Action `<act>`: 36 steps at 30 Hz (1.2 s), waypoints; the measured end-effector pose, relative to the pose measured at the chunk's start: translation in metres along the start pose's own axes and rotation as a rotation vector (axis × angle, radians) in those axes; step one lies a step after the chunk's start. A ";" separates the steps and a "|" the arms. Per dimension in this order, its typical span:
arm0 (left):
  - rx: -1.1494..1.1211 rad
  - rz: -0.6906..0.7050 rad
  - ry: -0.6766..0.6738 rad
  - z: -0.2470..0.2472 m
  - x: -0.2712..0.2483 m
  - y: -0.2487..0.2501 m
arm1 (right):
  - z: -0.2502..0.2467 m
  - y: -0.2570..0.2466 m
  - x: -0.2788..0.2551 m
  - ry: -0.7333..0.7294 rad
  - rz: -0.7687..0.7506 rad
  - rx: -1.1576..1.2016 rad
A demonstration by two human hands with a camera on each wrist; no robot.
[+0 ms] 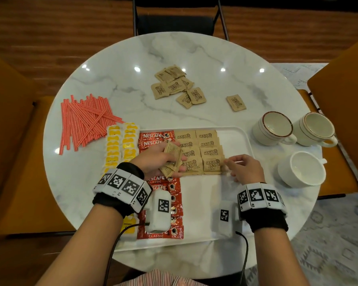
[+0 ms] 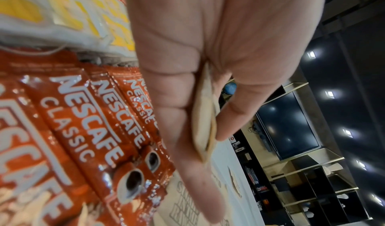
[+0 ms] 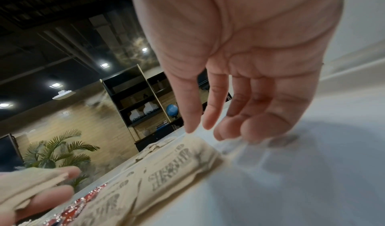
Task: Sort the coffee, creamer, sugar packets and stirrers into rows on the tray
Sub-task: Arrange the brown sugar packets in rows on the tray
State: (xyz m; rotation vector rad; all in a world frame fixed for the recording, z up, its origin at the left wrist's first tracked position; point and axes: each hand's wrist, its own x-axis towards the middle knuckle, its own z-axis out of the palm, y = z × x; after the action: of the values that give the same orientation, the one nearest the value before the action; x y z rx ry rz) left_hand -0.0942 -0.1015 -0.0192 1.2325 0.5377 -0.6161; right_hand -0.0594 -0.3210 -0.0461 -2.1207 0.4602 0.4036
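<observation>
**Sugar rows filling out on the tray**

Round marble desk [image 1: 194, 58], white tray [image 1: 234, 135] at the near edge, three empty cups [image 1: 275, 131] off to the right. On the tray: yellow creamer packets [image 1: 120, 147] along the left side, red Nescafe Classic sachets [image 1: 153, 139] next, then two columns of brown Sugar in the Raw packets [image 1: 207, 149], overlapped like shingles, probably to fit more in each row.

Left hand [image 1: 159, 159] raised over the coffee column, grip pinched on a small stack of sugar packets [image 1: 173, 156]; thumb against fingers, packets edge-on in the left wrist view. Likely held as a ready supply, so the other hand can draw and place one at a time.

Right hand [image 1: 244, 168] low over bare tray just right of the nearest sugar packet, fingers loosely spread and holding nothing, fingertips [image 1: 227, 161] at that packet's right edge. Probably squaring it up, or marking where a third column starts.

Left to sort: a loose heap of sugar packets [image 1: 178, 85] far across the desk, one stray [image 1: 236, 103] to its right, and the red-and-white striped stirrers [image 1: 83, 120] piled beside the tray, not on it.
</observation>
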 end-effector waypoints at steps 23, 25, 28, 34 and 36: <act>0.063 -0.022 0.013 0.025 -0.007 0.003 | 0.017 -0.043 -0.047 -0.055 -0.370 0.048; -0.018 -0.037 -0.029 0.030 -0.008 0.003 | 0.024 -0.042 -0.050 -0.163 -0.410 0.043; -0.063 -0.039 -0.038 0.033 -0.011 0.004 | 0.027 -0.040 -0.049 -0.313 -0.425 0.000; -0.011 -0.022 0.008 0.029 -0.015 0.001 | 0.012 -0.035 -0.028 -0.409 -0.290 0.110; 0.059 -0.011 0.045 0.026 -0.015 -0.001 | 0.006 -0.033 -0.021 -0.414 -0.278 0.077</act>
State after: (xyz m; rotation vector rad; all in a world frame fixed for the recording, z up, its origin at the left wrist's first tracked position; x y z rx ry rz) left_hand -0.1047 -0.1249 -0.0035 1.3021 0.5675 -0.6188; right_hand -0.0631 -0.2949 -0.0165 -1.9242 -0.0567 0.6318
